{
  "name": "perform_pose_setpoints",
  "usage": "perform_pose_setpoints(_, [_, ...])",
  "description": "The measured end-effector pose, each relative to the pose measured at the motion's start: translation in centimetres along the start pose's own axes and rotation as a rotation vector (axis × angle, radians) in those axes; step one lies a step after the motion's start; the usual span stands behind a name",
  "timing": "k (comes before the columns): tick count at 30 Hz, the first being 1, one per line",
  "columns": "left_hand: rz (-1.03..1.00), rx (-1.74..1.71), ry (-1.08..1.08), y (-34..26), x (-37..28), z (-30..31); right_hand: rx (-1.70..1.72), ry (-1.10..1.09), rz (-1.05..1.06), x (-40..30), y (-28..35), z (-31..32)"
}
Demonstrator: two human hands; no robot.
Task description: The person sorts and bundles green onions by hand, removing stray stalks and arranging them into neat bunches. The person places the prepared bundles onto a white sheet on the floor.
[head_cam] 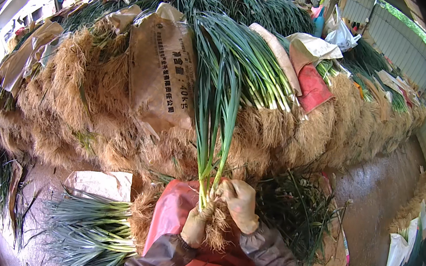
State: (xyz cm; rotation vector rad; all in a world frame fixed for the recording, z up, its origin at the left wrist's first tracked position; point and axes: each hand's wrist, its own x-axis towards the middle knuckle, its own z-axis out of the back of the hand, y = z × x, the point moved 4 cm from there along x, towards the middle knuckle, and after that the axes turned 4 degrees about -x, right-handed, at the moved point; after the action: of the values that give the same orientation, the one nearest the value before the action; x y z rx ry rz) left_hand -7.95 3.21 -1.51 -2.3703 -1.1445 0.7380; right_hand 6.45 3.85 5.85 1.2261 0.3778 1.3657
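Observation:
Both my hands wear pale gloves over a red apron. My left hand [195, 226] is closed around the root end of a few long green onions [213, 133], whose brown roots hang down beside it. At the white stalks just above, my right hand [238, 203] has its fingers bent against the stems; whether it pinches something is unclear. The leaves reach forward over the pile, next to a printed woven sack [162, 74]. A bunch of onions with pale stalks [271, 85] lies on the pile, right of the held leaves.
A large heap of onions with outward-facing roots [108, 131] curves across the front. Onion bunches [91, 230] lie at lower left beside a pale sheet [103, 184]. Loose dark leaves [295, 212] are piled at right. A white plastic bag [340, 32] stands at the back. People are far off.

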Motion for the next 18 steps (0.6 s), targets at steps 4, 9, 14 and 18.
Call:
perform_pose_setpoints(4, [0.241, -0.429, -0.001, -0.1, -0.4, -0.5, 0.568, -0.222, 0.079, 0.5, 1.2, 3.4])
perform_pose_setpoints(9, [0.432, -0.394, 0.251, -0.6, -1.5, -2.8, 0.884, 0.278, -0.651, 3.1, -2.8, -0.2])
perform_pose_setpoints(14, [0.458, -0.392, 0.231, -1.7, -2.5, -3.7, 0.857, 0.25, -0.538, 3.9, -2.7, -2.6])
perform_pose_setpoints(18, [0.484, -0.533, 0.375, -1.6, -2.9, -5.2, 0.65, -0.01, -0.451, 2.8, -2.0, -2.1])
